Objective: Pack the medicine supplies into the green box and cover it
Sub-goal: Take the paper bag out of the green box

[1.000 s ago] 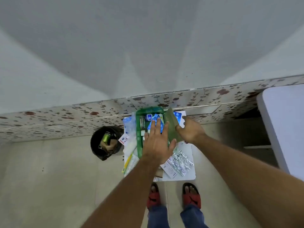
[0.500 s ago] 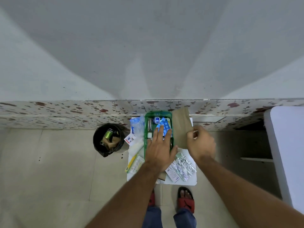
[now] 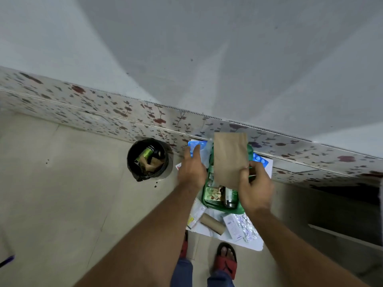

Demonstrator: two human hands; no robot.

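Observation:
The green box lies on a small white table, with a dark bottle and small packs inside it. My right hand pinches a flat brown paper envelope and holds it over the far half of the box. My left hand is left of the box, fingers spread, fingertips by a blue blister pack. Near the table's front edge lie silver foil pill strips, a white medicine carton, a cardboard tube and a yellow-and-white pack. Another blue blister pack shows right of the box.
A black bin with rubbish stands on the floor left of the table. A floral-tiled wall base runs behind both. My feet in red sandals are under the table's front edge. A white surface edge shows at far right.
My left hand has come off the box contents and moved left towards the blue blister pack. My right hand has brought the brown envelope over the box. The view has swung.

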